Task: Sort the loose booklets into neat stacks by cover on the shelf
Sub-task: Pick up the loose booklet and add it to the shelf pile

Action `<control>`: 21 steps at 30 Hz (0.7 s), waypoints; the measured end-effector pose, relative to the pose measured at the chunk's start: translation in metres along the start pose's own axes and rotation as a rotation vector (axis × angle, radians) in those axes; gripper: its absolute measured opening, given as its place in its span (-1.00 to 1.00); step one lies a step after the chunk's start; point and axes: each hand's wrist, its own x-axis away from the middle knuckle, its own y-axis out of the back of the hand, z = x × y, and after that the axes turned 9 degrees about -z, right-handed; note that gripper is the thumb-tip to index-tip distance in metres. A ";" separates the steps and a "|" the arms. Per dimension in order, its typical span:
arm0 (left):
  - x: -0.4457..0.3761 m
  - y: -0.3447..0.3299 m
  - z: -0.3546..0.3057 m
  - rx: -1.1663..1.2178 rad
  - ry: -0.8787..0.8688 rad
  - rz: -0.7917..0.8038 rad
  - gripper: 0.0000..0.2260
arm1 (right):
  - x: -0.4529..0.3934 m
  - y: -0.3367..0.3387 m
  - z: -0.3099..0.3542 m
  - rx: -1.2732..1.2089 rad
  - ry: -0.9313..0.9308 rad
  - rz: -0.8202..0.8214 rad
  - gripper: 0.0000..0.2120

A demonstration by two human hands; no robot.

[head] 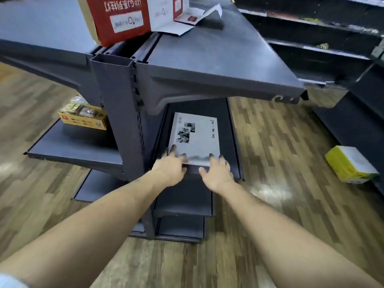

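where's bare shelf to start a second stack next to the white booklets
Bare shelf runs right of the white booklets, up to the raised edge. A narrower strip lies left, by the upright. The near edge is crowded by the left hand and right hand.

So both forearms are bare all the way up, no watch, no bracelet, no gloves. The left hand (169, 168) and right hand (217, 175) have no rings I can make out, though the fingertips are motion-blurred. Only clothing showing is a bit of pale light-blue fabric sleeve (10, 281) at the bottom left corner.
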 end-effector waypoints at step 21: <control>0.019 -0.038 -0.007 0.194 0.457 -0.347 -0.61 | 0.023 -0.042 -0.027 -0.050 -0.156 -0.464 -0.59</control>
